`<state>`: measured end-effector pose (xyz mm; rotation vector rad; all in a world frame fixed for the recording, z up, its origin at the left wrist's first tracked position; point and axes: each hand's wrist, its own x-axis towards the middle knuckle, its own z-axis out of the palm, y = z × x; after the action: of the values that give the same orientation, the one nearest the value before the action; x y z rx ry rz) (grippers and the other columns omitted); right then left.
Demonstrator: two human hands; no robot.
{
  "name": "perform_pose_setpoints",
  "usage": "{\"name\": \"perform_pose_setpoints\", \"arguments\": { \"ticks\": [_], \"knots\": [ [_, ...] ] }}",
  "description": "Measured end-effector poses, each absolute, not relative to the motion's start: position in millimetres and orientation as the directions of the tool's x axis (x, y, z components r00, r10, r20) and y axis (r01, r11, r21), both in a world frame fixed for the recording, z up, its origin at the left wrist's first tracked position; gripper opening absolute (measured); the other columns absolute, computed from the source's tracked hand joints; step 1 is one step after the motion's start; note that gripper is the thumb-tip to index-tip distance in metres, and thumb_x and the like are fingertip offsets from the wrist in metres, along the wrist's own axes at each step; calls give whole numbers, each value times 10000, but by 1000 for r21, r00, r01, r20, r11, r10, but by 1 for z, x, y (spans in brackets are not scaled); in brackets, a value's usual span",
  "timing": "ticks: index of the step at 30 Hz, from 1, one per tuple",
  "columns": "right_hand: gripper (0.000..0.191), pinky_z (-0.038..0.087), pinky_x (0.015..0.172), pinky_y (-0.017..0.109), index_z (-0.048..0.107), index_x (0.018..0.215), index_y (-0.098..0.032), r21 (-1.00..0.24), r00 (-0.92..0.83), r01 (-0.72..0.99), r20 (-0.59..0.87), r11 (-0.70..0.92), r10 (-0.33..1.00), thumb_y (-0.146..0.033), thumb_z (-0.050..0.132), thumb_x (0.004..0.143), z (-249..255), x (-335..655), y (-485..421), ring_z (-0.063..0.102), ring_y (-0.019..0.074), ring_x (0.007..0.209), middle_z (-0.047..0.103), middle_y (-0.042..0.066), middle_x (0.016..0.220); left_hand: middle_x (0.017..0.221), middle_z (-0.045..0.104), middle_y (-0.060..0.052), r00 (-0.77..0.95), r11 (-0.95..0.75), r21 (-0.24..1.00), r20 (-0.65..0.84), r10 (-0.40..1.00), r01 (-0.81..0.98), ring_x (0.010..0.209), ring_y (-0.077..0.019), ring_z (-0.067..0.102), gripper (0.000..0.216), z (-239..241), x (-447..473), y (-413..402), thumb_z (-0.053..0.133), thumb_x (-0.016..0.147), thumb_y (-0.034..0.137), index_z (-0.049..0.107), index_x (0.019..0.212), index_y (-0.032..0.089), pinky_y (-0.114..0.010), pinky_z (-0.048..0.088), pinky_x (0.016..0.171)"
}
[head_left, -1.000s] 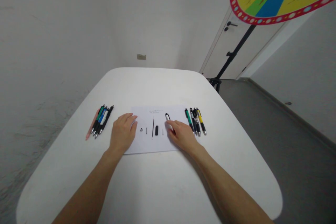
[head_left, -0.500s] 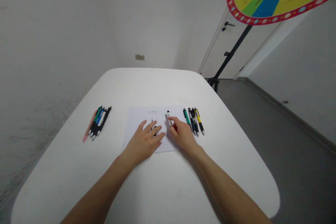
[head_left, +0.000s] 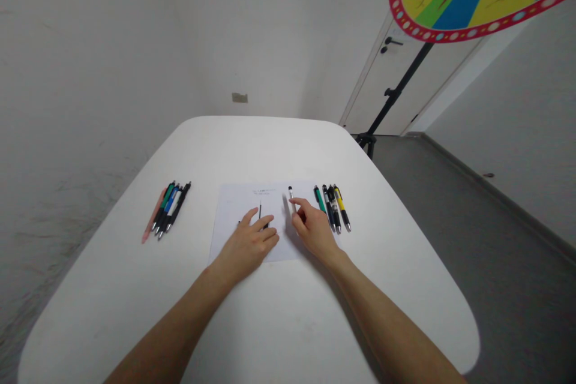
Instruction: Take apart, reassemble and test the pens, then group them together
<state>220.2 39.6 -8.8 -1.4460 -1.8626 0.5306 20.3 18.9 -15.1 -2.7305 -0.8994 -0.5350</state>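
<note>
Pen barrel (head_left: pixel 290 194) pinched in the right hand (head_left: pixel 314 228) over the paper sheet (head_left: pixel 225 211)

Thumb and forefinger of the right hand are clamped on the pale barrel, whose black end points away from the person. It is over the right part of the sheet, which lies on the white tabletop (head_left: pixel 252 150) with a few small lines of writing near its far edge.

The left hand (head_left: pixel 245 249) is over the middle of the sheet, palm down, its fingers somewhat parted. A black piece (head_left: pixel 266 226) shows partly between them; whether they grip it cannot be told. A thin dark rod (head_left: pixel 260 210) juts out beyond the fingertips, its near end hidden, and a tiny dark bit (head_left: pixel 239 222) peeks out beside the hand.

Just beyond the right hand's knuckles lie a green pen (head_left: pixel 320 199), dark pens (head_left: pixel 330 210) and a yellow-and-black pen (head_left: pixel 341 207). Well to the left, a bunch holds a pink pen (head_left: pixel 152 221) and several green, blue, white and black ones. A multicoloured wheel (head_left: pixel 454 3) on a black stand (head_left: pixel 400 89) rises at the upper right, before a door (head_left: pixel 432 81).
</note>
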Motion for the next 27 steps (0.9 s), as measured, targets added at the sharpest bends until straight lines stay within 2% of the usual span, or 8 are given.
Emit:
{"name": "perform_pose_setpoints", "arguments": {
  "ticks": [6,11,15,19,23,27],
  "knots": [
    [325,376,594,271,620,1130,-160,-776,-59,569,294,274,954,-222,456,856,-7,219,39,488,142,542,538,-32,614,787,719,-12,779,-808,-142,403,481,572,986,-204,635,143,-8,22,19,560,926,135,650,826,181,-448,368,1029],
    [311,360,569,271,621,1096,-172,-868,5,427,282,253,959,-246,493,822,-5,216,39,465,132,534,500,-55,592,765,704,-22,767,-808,-141,442,465,571,860,-188,640,174,-7,25,17,553,916,107,619,767,168,-402,435,922],
    [410,345,516,258,573,1176,-162,-975,70,158,166,153,984,-264,534,781,-4,211,40,431,116,494,461,-88,557,795,716,-30,640,-805,53,577,508,591,815,-173,649,167,-6,24,17,532,901,81,637,814,178,-366,475,840],
    [518,312,485,233,566,1210,-149,-995,94,-103,3,13,996,-257,610,705,1,204,38,378,94,460,438,-120,494,806,730,-30,416,-748,275,691,591,604,782,-167,660,167,-4,17,20,549,852,54,658,859,179,-339,511,791],
    [517,324,460,204,610,1115,-140,-906,83,-391,-209,-160,974,-229,707,615,8,196,36,405,72,453,557,-80,541,832,730,-32,270,-662,449,665,696,600,806,-163,677,189,-3,11,20,561,821,60,688,872,191,-302,536,768],
    [388,356,423,172,663,962,-135,-783,-16,-567,-300,-256,954,-176,747,586,11,192,33,441,59,460,629,-27,612,844,718,-40,205,-622,583,622,756,523,787,-141,677,182,2,13,16,550,851,96,706,872,188,-259,545,735]
  ]
}}
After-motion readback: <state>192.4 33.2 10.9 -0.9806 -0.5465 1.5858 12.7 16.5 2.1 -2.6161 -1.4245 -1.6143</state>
